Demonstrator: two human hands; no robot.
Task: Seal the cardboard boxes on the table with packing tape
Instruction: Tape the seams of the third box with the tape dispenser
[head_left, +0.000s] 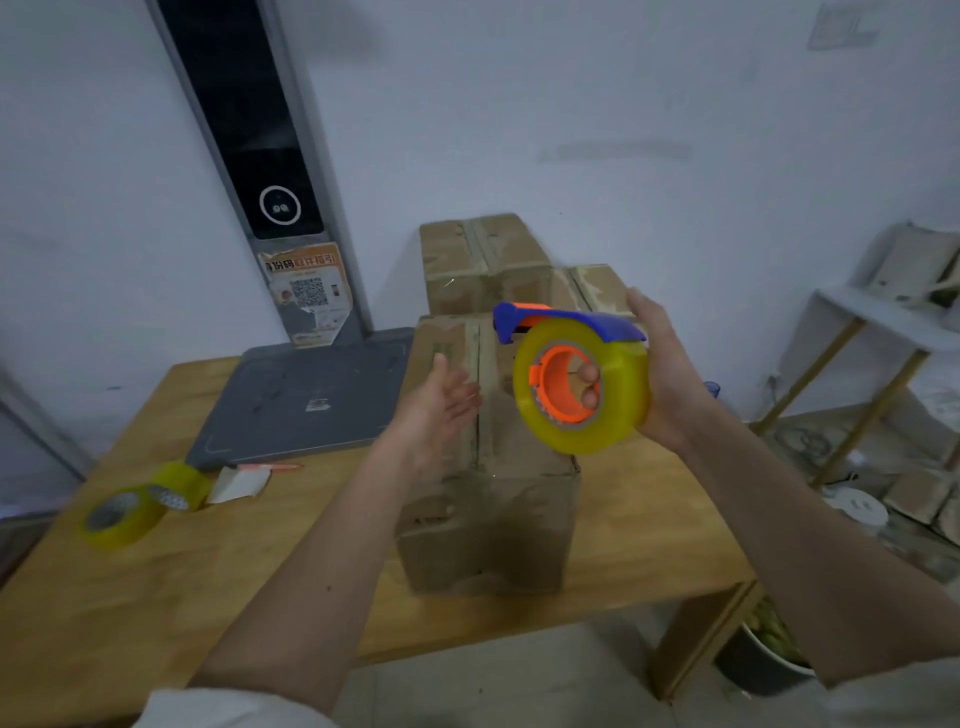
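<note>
Nearest the camera, two bare forearms reaching out over a wooden table (130, 597), pale sleeve cuffs at the bottom corners.

Left hand (441, 400) raised palm-up, fingers spread and relaxed, gripping nothing, hovering over the left half of the nearest cardboard box (488, 499).

Right hand (662, 374) wrapped around a tape dispenser (576, 374): palm against the far side of the yellowish clear roll, two fingertips (588, 372) poking through the orange core, blue guard arching over the top with an orange strip at its front end. Dispenser held up in the air above the right side of that same box, tilted, not touching the cardboard.

Nearest box standing upright on the table near its right front edge, top flaps closed, a seam running front to back along the middle. Whether tape already covers that seam: hard to tell through the blur.

Further left on the tabletop, two loose rolls of clear tape (124, 512) lying side by side, touching, with a small white card (239, 483) just beside them and a thin pinkish pen (270, 466) behind it.

Behind those, a grey flat base plate (301, 400) carrying a tall dark kiosk column (249, 130), with a QR-code sticker (306, 296) low on its face.

Behind the nearest box, a second box (483, 260) and a third box (592, 288) pushed up near the white wall (623, 104).

Far right, a white shelf (883, 317) on wooden legs.
</note>
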